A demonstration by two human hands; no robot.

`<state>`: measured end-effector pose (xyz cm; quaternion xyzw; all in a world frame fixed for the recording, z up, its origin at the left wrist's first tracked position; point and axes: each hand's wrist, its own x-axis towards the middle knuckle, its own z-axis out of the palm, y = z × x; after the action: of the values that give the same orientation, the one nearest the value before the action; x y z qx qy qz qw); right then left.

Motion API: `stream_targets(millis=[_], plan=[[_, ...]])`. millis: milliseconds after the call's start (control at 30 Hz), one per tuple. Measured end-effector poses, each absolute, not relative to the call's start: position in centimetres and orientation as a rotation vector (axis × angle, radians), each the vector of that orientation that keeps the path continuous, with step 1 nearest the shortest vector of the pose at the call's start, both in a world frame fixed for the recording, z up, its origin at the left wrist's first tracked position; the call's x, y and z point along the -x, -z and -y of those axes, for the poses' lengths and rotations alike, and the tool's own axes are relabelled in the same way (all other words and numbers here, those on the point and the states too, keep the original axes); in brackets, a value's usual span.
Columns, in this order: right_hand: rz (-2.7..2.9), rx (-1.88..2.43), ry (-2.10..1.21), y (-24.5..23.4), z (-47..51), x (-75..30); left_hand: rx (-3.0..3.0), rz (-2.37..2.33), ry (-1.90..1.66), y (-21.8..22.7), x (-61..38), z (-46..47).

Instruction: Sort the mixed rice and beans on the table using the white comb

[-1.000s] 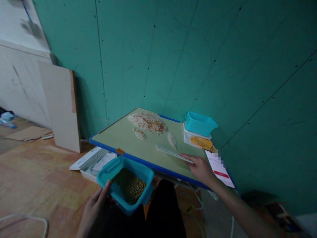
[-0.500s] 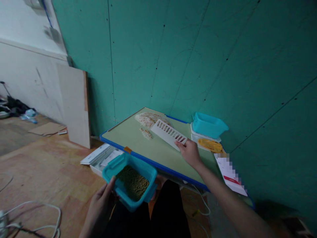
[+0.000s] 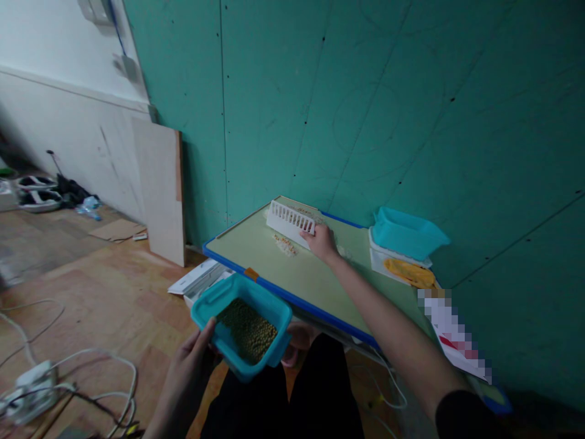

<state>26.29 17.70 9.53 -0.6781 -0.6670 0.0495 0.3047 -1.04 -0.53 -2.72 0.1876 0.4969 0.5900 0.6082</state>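
Note:
My left hand (image 3: 189,360) grips the near left side of a turquoise plastic container (image 3: 278,305), its thumb over the rim. Green and tan beans (image 3: 251,335) lie in the container, which is held off the table's front edge. My right hand (image 3: 323,242) is closed on the right end of a white slotted plastic strip (image 3: 290,235). The strip stands tilted on its long edge on the table, in front of a spread of mixed pale grains (image 3: 313,212) that it partly hides. A smaller heap of grains (image 3: 285,245) sits on the near side of the strip.
The pale green tabletop (image 3: 251,253) has a blue edge and stands against a green wall. A second turquoise container (image 3: 406,235) rests on a white tray at the right, beside a yellow cloth (image 3: 409,272). Cables and a power strip (image 3: 34,390) lie on the floor at left.
My right hand has carried the strip left and farther back, now more upright against the grain spread. My left hand still holds the container. The view has turned slightly left.

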Motion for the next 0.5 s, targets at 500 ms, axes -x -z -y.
stream_targets(millis=[500], plan=[[1.801,1.722,-0.136,-8.3,-19.9,-26.6,-0.432,-1.127,-1.377,3.8,1.0,0.3]])
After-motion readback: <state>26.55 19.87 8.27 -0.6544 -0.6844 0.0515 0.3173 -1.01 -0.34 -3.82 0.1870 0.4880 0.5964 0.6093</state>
